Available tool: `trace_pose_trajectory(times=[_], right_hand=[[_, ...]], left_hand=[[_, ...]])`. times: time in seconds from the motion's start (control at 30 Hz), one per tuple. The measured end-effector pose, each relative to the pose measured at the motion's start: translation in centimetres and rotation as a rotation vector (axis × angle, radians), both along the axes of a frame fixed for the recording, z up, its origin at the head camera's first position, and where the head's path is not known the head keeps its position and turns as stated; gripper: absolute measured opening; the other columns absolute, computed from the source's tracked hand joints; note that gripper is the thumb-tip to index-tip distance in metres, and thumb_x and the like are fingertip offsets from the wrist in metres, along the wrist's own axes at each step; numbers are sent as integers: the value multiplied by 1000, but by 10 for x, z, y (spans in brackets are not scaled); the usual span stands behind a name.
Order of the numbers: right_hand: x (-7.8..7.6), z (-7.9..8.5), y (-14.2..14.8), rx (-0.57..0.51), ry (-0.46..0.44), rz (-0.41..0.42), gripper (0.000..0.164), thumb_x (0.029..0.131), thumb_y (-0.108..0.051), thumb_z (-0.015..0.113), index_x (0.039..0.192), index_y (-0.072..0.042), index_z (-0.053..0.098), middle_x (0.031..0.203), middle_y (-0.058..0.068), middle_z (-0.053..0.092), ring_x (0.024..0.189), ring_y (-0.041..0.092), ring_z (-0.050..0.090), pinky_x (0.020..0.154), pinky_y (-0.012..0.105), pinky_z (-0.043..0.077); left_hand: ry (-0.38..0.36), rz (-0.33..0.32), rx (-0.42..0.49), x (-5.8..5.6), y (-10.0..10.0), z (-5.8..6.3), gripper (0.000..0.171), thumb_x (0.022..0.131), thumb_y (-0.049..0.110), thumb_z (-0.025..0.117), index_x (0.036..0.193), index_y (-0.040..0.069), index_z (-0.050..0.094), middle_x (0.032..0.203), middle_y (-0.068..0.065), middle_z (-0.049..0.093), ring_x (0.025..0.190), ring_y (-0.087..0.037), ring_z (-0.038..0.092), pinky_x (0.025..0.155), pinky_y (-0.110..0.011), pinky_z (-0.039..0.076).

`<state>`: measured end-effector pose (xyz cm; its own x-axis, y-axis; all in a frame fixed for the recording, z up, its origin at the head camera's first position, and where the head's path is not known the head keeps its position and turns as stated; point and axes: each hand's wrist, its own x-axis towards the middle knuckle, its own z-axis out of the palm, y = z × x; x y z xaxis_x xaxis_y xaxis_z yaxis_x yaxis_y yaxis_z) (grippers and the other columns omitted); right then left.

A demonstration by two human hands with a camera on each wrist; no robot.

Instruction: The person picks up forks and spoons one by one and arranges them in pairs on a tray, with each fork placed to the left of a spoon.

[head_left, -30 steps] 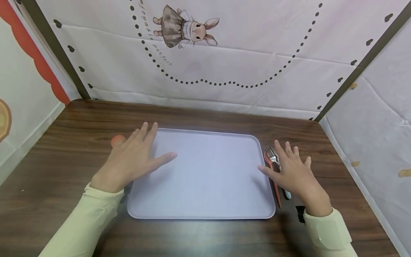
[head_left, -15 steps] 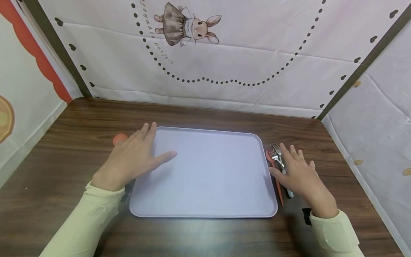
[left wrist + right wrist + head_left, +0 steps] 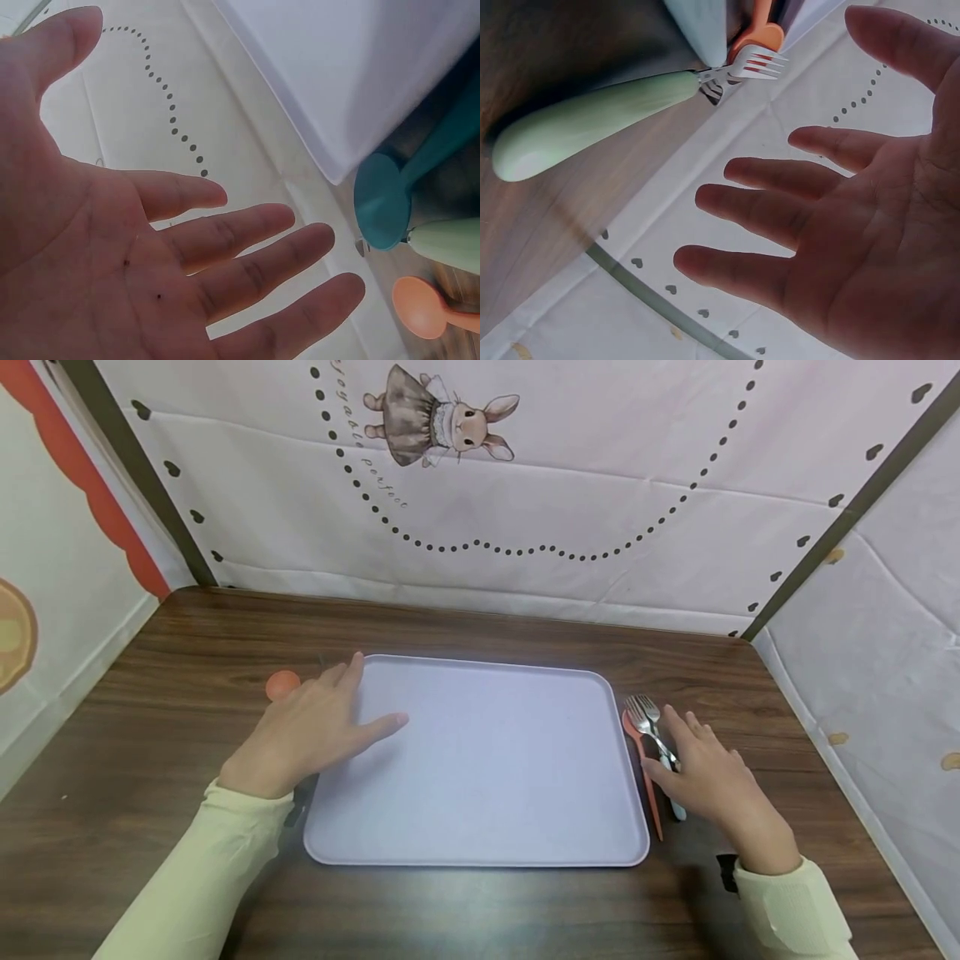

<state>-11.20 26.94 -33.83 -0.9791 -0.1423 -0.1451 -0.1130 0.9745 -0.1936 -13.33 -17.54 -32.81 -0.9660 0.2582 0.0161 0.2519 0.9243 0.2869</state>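
A pale lavender tray (image 3: pixel 480 760) lies flat on the table. My left hand (image 3: pixel 296 735) is spread over its left edge, holding nothing. Beneath and beside that hand, the left wrist view shows a teal spoon (image 3: pixel 382 202), a pale green handle (image 3: pixel 450 244) and an orange spoon (image 3: pixel 418 307). Just right of the tray lie another orange spoon (image 3: pixel 647 777) and forks (image 3: pixel 643 714). My right hand (image 3: pixel 716 777) hovers to their right, fingers extended and holding nothing. A green-handled fork (image 3: pixel 600 124) and a light blue handle (image 3: pixel 703 30) appear in the right wrist view.
The dark wood table (image 3: pixel 450 910) extends on all sides of the tray. White printed cloth (image 3: pixel 562 518) hangs behind the table and along both sides. A dark strip (image 3: pixel 727 870) shows at the right wrist.
My right hand has drifted right and slightly down, away from the tray, showing more of the forks. The left hand stays almost in place. The head view has shifted slightly.
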Motion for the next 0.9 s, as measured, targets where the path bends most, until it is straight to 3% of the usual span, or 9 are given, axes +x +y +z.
trace_pose_trajectory(times=[0.37,0.57,0.8,0.9], right_hand=[[0,-4,3,-5,-29,-14,75,89,-37,57,144,0,21,141,35,24,119,53,30,82,73,33],[0,-8,5,20,-24,-17,64,91,-29,53,139,6,29,135,33,36,120,49,32,89,68,33],[0,-11,9,31,-17,-10,57,92,-26,52,133,9,36,127,35,43,114,49,38,86,67,36],[0,-12,10,30,-10,-10,55,91,-23,53,132,10,38,122,35,47,109,49,43,81,65,40]], left_hand=[[-46,-9,-9,-1,-1,-2,108,80,77,36,142,-8,13,135,-34,35,120,-42,38,95,-57,36],[-19,-19,-34,-2,-3,-5,97,85,63,48,141,-10,18,125,-31,47,101,-34,51,81,-52,45],[-13,-6,-60,-4,-4,-8,90,83,52,57,141,-7,21,107,-25,57,83,-27,54,64,-47,48],[-19,-2,-62,-4,-4,-8,89,83,51,58,140,-8,23,102,-25,57,81,-28,54,63,-48,47]])
